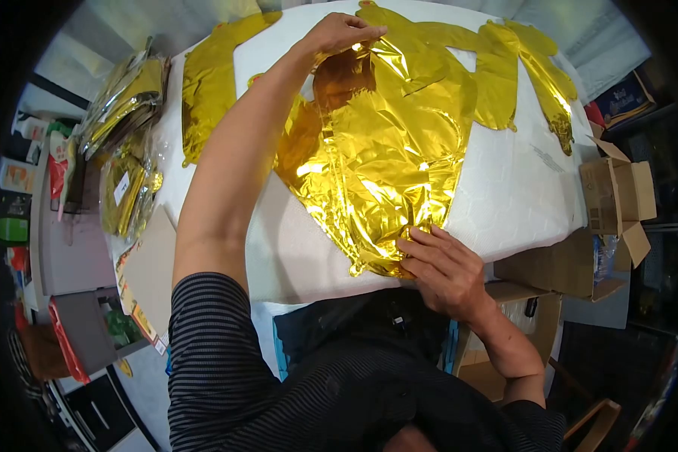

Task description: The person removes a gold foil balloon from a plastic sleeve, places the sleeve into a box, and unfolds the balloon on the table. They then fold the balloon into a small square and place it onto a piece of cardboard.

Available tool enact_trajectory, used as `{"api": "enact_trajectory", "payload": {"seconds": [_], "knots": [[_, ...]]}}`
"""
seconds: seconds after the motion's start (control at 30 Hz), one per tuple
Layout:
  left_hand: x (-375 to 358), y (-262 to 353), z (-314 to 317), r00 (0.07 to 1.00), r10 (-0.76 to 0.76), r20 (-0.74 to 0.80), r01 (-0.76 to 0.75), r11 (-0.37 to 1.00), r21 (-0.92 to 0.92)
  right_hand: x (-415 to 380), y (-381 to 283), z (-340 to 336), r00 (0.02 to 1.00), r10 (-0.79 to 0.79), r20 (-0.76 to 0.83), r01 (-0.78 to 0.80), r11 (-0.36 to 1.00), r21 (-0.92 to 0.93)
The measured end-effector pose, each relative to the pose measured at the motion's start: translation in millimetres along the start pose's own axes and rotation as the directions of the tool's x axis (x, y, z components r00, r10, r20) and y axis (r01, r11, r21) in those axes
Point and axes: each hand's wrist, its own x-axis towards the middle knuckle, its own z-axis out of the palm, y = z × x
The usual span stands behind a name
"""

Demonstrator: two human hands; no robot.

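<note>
A crinkled, shiny gold foil balloon (399,151), flat and uninflated, lies across the front of the white-covered table. My left hand (344,35) reaches to its far end, thumb and fingers pinched on the foil there. At the near end, by the table's front edge, my right hand (446,270) has its curled fingers on the foil's lower edge; its thumb is hidden. More flat gold foil balloons lie around it: one at the left (209,98), partly behind my left arm, and others toward the far right (497,75).
Packs of folded gold foil in clear plastic (132,98) sit left of the white table (523,192). Open cardboard boxes (606,188) stand at the right, with another box (497,354) below the table edge. Left of my arm is a flat cardboard piece (149,256).
</note>
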Motion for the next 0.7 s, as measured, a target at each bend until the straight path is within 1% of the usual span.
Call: {"api": "enact_trajectory", "payload": {"seconds": [0.07, 0.13, 0.17, 0.23, 0.27, 0.33, 0.37, 0.43, 0.47, 0.53, 0.57, 0.63, 0.7], "knots": [[5, -3, 0, 0.999, -0.02, 0.024, 0.02, 1.0, 0.015, 0, 0, 0, 1.0, -0.001, -0.001, 0.001, 1.0, 0.005], [10, -11, 4, 0.999, 0.035, 0.011, -0.034, 0.998, -0.06, 1, 0, 0, 1.0, 0.0, -0.008, 0.0, 1.0, 0.006], [14, -15, 9, 0.999, 0.034, 0.015, -0.033, 0.998, -0.061, 0, -1, 0, 1.0, 0.002, -0.013, -0.002, 1.0, 0.009], [22, -23, 19, 0.981, 0.13, -0.144, -0.097, 0.971, 0.218, 1, -1, -1, 1.0, 0.007, -0.007, -0.007, 1.0, 0.013], [16, -20, 19, 0.982, 0.124, -0.144, -0.091, 0.972, 0.219, 1, -1, -1, 1.0, 0.008, -0.002, -0.008, 1.0, 0.017], [-1, -5, 13, 0.991, 0.048, -0.128, -0.035, 0.994, 0.102, 1, 0, 0, 1.0, -0.003, -0.003, 0.003, 1.0, 0.005], [-4, -4, 11, 0.991, 0.046, -0.129, -0.033, 0.994, 0.105, 0, 0, 1, 1.0, -0.012, -0.006, 0.012, 1.0, -0.013], [-9, -2, 8, 0.969, 0.183, -0.166, -0.141, 0.962, 0.234, 1, 0, 0, 1.0, -0.012, -0.005, 0.012, 1.0, -0.012], [-5, -10, 5, 0.969, 0.181, -0.167, -0.14, 0.962, 0.235, 1, -1, 0, 1.0, -0.01, -0.005, 0.01, 1.0, -0.013], [8, -32, -4, 0.998, 0.04, -0.053, -0.038, 0.999, 0.035, 1, -1, 0, 1.0, -0.01, -0.007, 0.01, 1.0, -0.015], [5, -31, -8, 0.998, 0.039, -0.053, -0.037, 0.999, 0.035, 1, -1, 0, 1.0, -0.009, -0.01, 0.009, 1.0, -0.018], [0, -27, -14, 0.994, 0.069, -0.089, -0.049, 0.976, 0.211, 1, -1, 0, 1.0, -0.006, -0.004, 0.006, 1.0, -0.014], [-5, -26, -14, 0.994, 0.058, -0.089, -0.037, 0.973, 0.227, 0, -1, 0, 1.0, -0.003, 0.002, 0.003, 1.0, -0.011]]}}
